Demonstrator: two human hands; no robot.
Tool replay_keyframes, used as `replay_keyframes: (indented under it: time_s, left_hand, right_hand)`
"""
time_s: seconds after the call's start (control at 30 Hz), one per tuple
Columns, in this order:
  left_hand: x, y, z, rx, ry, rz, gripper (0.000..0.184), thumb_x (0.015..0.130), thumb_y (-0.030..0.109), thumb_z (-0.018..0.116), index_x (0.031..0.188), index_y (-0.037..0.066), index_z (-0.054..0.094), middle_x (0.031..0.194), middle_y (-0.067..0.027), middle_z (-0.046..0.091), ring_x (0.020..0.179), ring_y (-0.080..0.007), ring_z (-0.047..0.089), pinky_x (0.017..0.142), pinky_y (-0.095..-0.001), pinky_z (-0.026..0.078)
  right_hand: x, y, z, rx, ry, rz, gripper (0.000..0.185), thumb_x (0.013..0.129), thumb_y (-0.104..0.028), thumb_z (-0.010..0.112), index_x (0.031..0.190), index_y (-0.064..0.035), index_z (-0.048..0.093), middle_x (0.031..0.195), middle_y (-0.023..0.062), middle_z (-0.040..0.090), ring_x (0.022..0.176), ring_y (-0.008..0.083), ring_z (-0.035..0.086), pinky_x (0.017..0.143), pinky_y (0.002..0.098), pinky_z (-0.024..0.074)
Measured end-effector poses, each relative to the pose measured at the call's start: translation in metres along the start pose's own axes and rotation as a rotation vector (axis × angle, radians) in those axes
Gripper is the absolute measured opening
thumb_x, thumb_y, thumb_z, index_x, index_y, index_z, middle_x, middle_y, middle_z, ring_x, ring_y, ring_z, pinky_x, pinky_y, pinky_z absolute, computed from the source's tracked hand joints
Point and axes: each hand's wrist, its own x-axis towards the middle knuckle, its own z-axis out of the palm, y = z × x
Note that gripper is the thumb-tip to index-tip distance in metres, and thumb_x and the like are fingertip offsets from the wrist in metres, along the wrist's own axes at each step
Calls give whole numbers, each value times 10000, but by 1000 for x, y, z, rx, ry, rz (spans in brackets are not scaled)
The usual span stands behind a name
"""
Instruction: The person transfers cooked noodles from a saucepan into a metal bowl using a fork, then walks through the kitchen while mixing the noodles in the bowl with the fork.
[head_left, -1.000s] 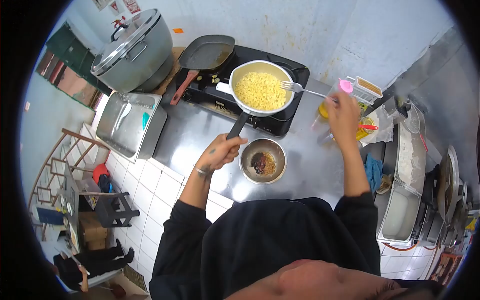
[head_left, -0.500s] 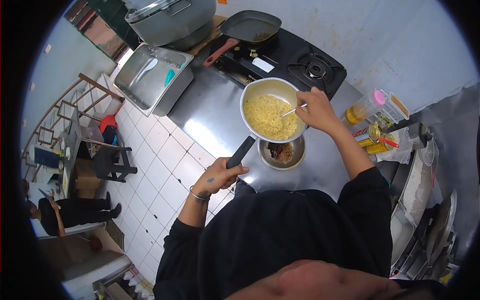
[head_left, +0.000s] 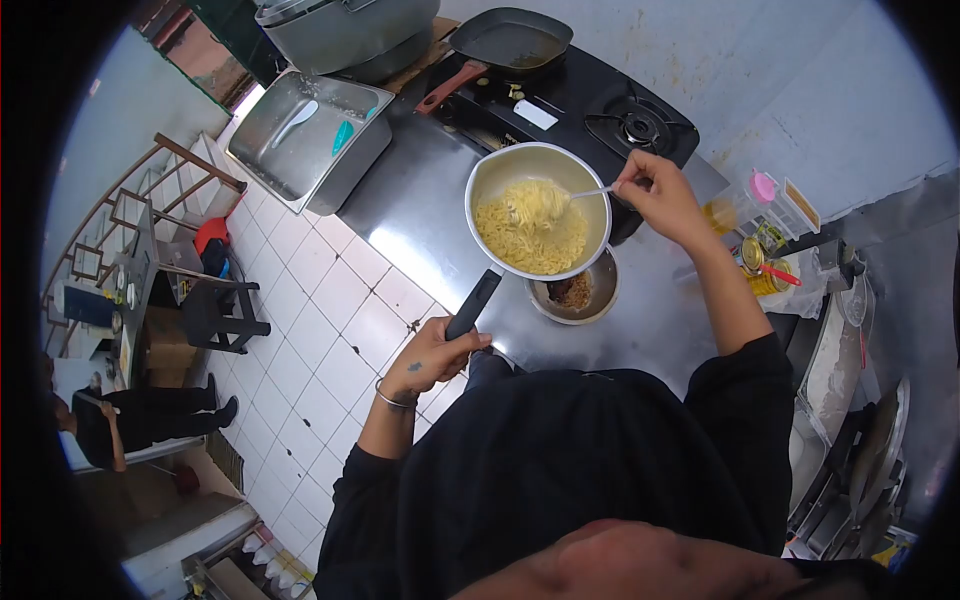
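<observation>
Above metal bowl (head_left: 598,304), 2 hands (head_left: 425,362) hold pot (head_left: 482,180), fork (head_left: 592,192).

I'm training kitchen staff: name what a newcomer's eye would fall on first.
Probably the yellow noodles in the pot, which the left hand holds by its black handle while the right hand dips a metal utensil among them. Next, the metal bowl partly hidden by the pot, and the square pan on the stove.

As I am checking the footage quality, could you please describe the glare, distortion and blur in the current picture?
Head view: white glare on the grey steel countertop; wide-angle distortion towards the edges, with dark rounded corners; yellow noodles slightly soft, though strands are discernible; fine label text on the silver-and-yellow cans unreadable.
</observation>
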Motion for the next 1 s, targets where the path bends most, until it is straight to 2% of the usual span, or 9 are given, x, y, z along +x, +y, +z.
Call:
replay_keyframes:
  time_s: [0.13,0.23,0.33,0.43,0.53,0.67,0.77,0.87,1.0]
  left_hand:
    - [-5,-7,-3,-30,-16,-6,260,882,217,704,730,99,528,484,78,362,366,-19,280,346,-219,200]
    - [-12,-10,-2,-45,-11,1,251,887,212,697,744,96,527,487,80,352,368,-18,274,345,-221,198]
    - [-18,-15,-3,-60,-7,-2,251,891,208,692,748,90,524,489,81,348,367,-16,270,345,-220,197]
    - [-22,-24,-6,-72,-19,1,257,891,211,693,747,85,521,491,80,361,365,-16,276,346,-217,199]
    - [-26,-25,-5,-28,-18,16,278,885,222,704,730,87,517,495,75,383,365,-17,288,349,-215,205]
    - [-27,-27,0,47,-26,16,311,875,250,720,703,96,512,505,72,407,384,-19,317,369,-210,225]
    - [-28,-25,1,68,-37,-10,325,871,275,728,701,96,516,514,74,413,403,-19,336,385,-211,239]
    - [-29,-23,2,112,-14,-12,332,866,290,733,706,89,523,518,76,414,412,-19,344,391,-212,245]
    - [-32,-20,4,90,-8,-13,332,866,293,732,709,83,527,511,74,407,407,-20,341,388,-211,247]
  right_hand:
    - [-1,-11,-9,29,29,-82,189,774,-190,696,778,-23,608,717,67,637,597,140,539,591,299,439]
    - [0,-21,-20,79,-29,-39,189,781,-192,697,784,-25,608,731,70,638,616,129,539,609,286,438]
    - [-4,-37,-21,-11,2,-74,178,784,-191,683,790,-27,614,719,89,630,620,158,574,623,298,453]
    - [-12,-48,-9,-342,28,-80,136,781,-175,663,815,-47,631,744,100,634,692,218,604,664,356,450]
    - [-18,-44,14,-658,49,-303,117,767,-160,650,844,-72,639,793,96,639,776,267,588,696,409,417]
    - [-27,-31,50,-584,-5,-501,98,753,-140,648,827,-83,619,763,66,643,799,267,543,701,409,387]
    - [-29,-30,58,-365,-140,-415,102,764,-122,666,787,-81,575,753,60,589,774,257,523,683,388,395]
    - [-25,-21,53,-193,-207,-195,120,780,-130,675,783,-56,579,740,65,581,725,217,542,653,351,436]
    - [-26,-4,45,-17,-232,-51,141,812,-133,682,790,-35,583,728,36,589,689,109,545,614,274,443]
